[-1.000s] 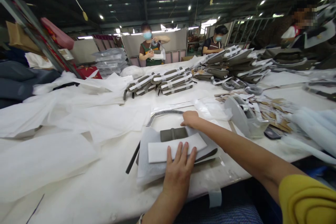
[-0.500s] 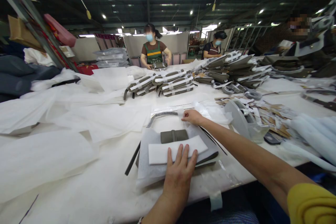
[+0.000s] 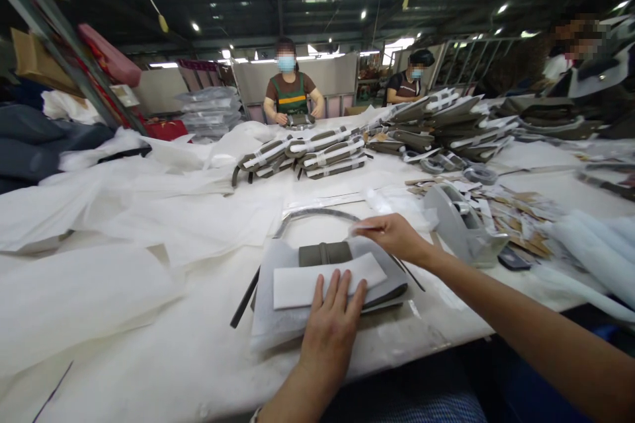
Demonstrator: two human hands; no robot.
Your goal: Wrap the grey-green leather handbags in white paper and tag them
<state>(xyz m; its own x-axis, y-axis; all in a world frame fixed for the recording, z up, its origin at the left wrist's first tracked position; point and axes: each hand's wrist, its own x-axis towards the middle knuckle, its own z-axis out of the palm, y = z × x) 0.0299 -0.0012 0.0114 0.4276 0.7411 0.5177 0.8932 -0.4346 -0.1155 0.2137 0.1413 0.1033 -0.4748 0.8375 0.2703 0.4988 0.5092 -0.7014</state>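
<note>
- Your left hand lies palm down with its fingers straight and slightly spread, pressing on a white foam strip without gripping it.
- Your right hand is nearly closed, thumb and fingers pinching a thin translucent strip just beside the right end of the handle's arc.
- The olive bag lies flat on the white table in front of you, near the table's edge, with a pale wrapping sheet spread over much of it.
- The bag's long axis runs roughly left to right across your front, its right end slightly farther from you; its handle arches away from you on the far side.
- The foam strip lies on the sheet, its long axis also running left to right, with the right end tilted away from you.
- A dark strap sticks out at the bag's left, its free end pointing toward you and outward.
- Past your right forearm stands a grey tape dispenser; beyond the handle, well apart, lies a pile of wrapped bags.
- Loose white sheets cover the table to your left.
</note>
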